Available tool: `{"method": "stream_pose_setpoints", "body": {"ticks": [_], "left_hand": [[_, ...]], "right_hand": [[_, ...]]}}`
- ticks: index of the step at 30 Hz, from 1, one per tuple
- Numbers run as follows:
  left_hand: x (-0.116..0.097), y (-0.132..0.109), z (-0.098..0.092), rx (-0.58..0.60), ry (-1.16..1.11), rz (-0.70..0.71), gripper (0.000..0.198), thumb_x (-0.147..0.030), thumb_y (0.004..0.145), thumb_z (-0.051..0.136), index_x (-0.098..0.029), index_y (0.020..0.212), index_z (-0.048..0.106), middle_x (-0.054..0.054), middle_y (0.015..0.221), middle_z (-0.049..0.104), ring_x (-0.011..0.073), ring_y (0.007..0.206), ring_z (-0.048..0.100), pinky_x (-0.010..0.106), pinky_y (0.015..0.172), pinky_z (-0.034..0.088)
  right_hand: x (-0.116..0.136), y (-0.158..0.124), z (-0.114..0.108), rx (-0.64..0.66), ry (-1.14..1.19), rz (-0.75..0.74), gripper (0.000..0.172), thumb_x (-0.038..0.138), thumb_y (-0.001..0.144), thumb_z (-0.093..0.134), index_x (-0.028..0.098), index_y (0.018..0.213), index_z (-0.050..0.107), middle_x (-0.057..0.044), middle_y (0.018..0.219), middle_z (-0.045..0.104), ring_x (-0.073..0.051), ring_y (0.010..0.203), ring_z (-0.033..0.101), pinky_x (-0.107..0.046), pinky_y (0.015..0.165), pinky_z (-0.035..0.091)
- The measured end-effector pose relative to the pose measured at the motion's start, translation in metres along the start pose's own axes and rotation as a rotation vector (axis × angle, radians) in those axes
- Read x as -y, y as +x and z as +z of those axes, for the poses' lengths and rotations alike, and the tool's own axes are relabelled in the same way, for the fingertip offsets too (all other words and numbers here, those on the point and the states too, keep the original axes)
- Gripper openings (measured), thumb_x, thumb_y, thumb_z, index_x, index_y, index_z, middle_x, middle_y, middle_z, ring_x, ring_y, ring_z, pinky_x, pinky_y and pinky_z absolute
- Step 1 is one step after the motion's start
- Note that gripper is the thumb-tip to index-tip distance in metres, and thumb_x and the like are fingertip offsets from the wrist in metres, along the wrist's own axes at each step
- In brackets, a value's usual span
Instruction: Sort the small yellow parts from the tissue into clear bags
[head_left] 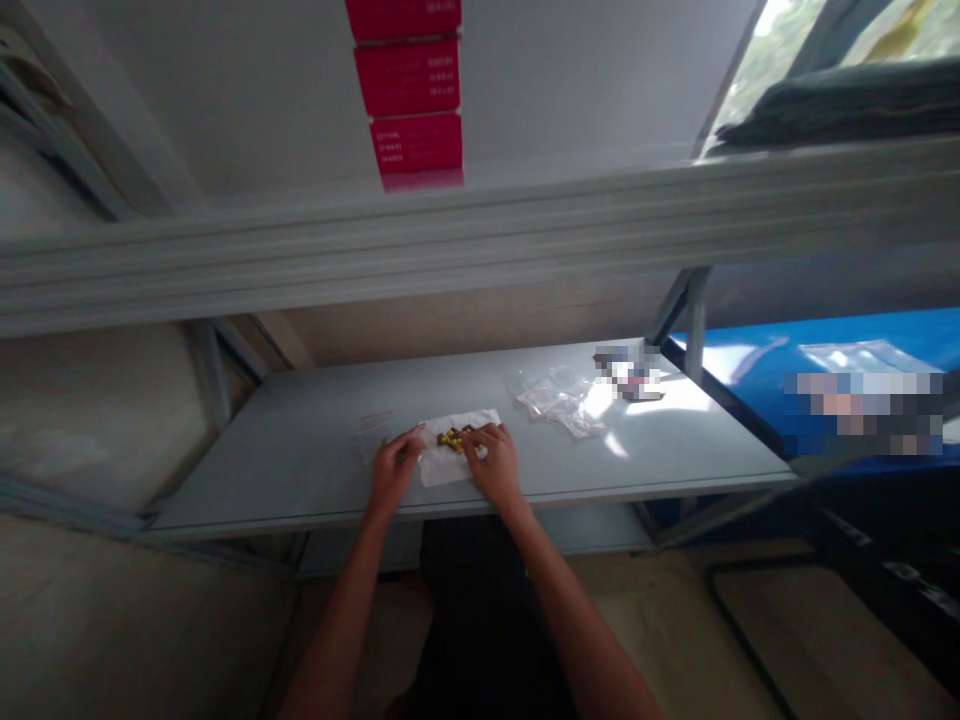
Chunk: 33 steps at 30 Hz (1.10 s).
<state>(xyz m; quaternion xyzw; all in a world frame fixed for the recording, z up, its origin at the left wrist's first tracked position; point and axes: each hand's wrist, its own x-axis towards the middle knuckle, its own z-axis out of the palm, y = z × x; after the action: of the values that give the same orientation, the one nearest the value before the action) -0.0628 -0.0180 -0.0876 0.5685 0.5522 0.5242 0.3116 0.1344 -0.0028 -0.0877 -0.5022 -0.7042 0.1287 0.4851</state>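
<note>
On the grey shelf lies a white sheet, paper or cloth [442,472], with a small pile of yellow and dark pieces [452,438] on it; their kind is too small to tell. My right hand [495,465] is over the pile's right side, fingers bent down and closed among the pieces. At the sheet's left edge, my left hand [394,470] has its fingers pinched together; what is between them is hidden. A clear zip bag [373,428] with a reddish top line lies beside and partly behind my left hand.
Several clear plastic bags [559,400] lie on the grey shelf [300,440] to the right, near a pixelated object [630,372]. Above is a thick shelf edge [480,240] with red boxes [412,80] behind it. A blue surface [750,350] stands at right.
</note>
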Motion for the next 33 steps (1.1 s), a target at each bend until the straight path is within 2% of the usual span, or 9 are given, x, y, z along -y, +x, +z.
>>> {"method": "stream_pose_setpoints", "body": {"ticks": [4, 8, 12, 16, 18, 22, 24, 29, 33], "left_hand": [[-0.002, -0.001, -0.001, -0.012, 0.027, 0.021, 0.053, -0.059, 0.086, 0.062, -0.018, 0.117, 0.075, 0.012, 0.108, 0.077, 0.0261, 0.097, 0.069, 0.035, 0.086, 0.053], [-0.007, -0.003, 0.000, 0.000, 0.066, 0.050, 0.049, -0.056, 0.088, 0.062, -0.017, 0.116, 0.075, 0.012, 0.106, 0.077, 0.0254, 0.095, 0.070, 0.036, 0.087, 0.053], [-0.010, -0.003, 0.004, 0.129, 0.110, 0.111, 0.042, -0.049, 0.088, 0.066, -0.019, 0.117, 0.075, 0.011, 0.110, 0.076, 0.0245, 0.100, 0.069, 0.036, 0.092, 0.052], [-0.007, -0.002, 0.009, 0.267, 0.146, 0.202, 0.037, -0.044, 0.087, 0.069, -0.022, 0.116, 0.075, 0.011, 0.114, 0.075, 0.0240, 0.103, 0.069, 0.037, 0.096, 0.050], [-0.005, -0.002, 0.009, 0.253, 0.149, 0.203, 0.037, -0.044, 0.087, 0.068, -0.021, 0.115, 0.075, 0.011, 0.114, 0.075, 0.0244, 0.104, 0.068, 0.037, 0.097, 0.050], [-0.004, -0.001, 0.004, 0.080, 0.139, 0.107, 0.044, -0.052, 0.090, 0.062, -0.018, 0.115, 0.075, 0.011, 0.109, 0.077, 0.0244, 0.098, 0.070, 0.036, 0.090, 0.053], [-0.005, -0.001, 0.001, 0.034, 0.128, 0.072, 0.048, -0.055, 0.090, 0.059, -0.016, 0.114, 0.075, 0.011, 0.105, 0.078, 0.0240, 0.092, 0.071, 0.035, 0.085, 0.054], [-0.005, -0.002, 0.001, 0.035, 0.117, 0.066, 0.048, -0.054, 0.091, 0.059, -0.015, 0.115, 0.074, 0.011, 0.106, 0.078, 0.0243, 0.095, 0.071, 0.035, 0.088, 0.054], [-0.005, -0.003, 0.004, 0.099, 0.144, 0.094, 0.044, -0.050, 0.090, 0.062, -0.016, 0.117, 0.074, 0.011, 0.112, 0.076, 0.0248, 0.101, 0.070, 0.036, 0.092, 0.053]], "right_hand": [[-0.004, -0.005, 0.006, 0.064, -0.149, -0.013, 0.011, 0.020, 0.088, 0.068, 0.023, 0.082, 0.076, -0.009, 0.095, 0.066, -0.027, 0.099, 0.051, -0.039, 0.087, 0.045], [-0.004, -0.003, 0.005, 0.084, -0.119, -0.040, 0.012, 0.019, 0.090, 0.067, 0.023, 0.083, 0.076, -0.010, 0.097, 0.065, -0.027, 0.101, 0.051, -0.041, 0.091, 0.045], [-0.002, 0.001, -0.001, 0.057, 0.107, -0.013, 0.012, 0.020, 0.092, 0.064, 0.022, 0.087, 0.074, -0.007, 0.095, 0.066, -0.023, 0.096, 0.056, -0.038, 0.090, 0.047], [0.001, 0.004, -0.004, 0.139, 0.269, -0.134, 0.008, 0.023, 0.091, 0.068, 0.022, 0.090, 0.076, -0.005, 0.094, 0.068, -0.020, 0.095, 0.060, -0.034, 0.088, 0.048], [0.001, 0.004, -0.003, 0.173, 0.263, -0.173, 0.011, 0.024, 0.093, 0.066, 0.023, 0.091, 0.076, -0.005, 0.093, 0.070, -0.020, 0.094, 0.061, -0.034, 0.089, 0.048], [-0.002, 0.001, 0.001, 0.071, 0.093, -0.041, 0.019, 0.022, 0.096, 0.059, 0.022, 0.092, 0.077, -0.007, 0.092, 0.070, -0.022, 0.093, 0.059, -0.036, 0.088, 0.047], [-0.004, -0.001, 0.004, 0.086, -0.022, -0.033, 0.017, 0.020, 0.093, 0.062, 0.023, 0.090, 0.078, -0.009, 0.094, 0.069, -0.024, 0.095, 0.057, -0.038, 0.089, 0.047], [-0.005, -0.002, 0.006, 0.143, -0.100, -0.074, 0.015, 0.021, 0.092, 0.064, 0.024, 0.089, 0.078, -0.011, 0.097, 0.067, -0.027, 0.100, 0.054, -0.041, 0.092, 0.046], [-0.005, 0.000, 0.002, 0.087, 0.111, -0.044, 0.015, 0.022, 0.094, 0.061, 0.023, 0.091, 0.076, -0.009, 0.097, 0.066, -0.024, 0.098, 0.056, -0.039, 0.091, 0.048]]}}
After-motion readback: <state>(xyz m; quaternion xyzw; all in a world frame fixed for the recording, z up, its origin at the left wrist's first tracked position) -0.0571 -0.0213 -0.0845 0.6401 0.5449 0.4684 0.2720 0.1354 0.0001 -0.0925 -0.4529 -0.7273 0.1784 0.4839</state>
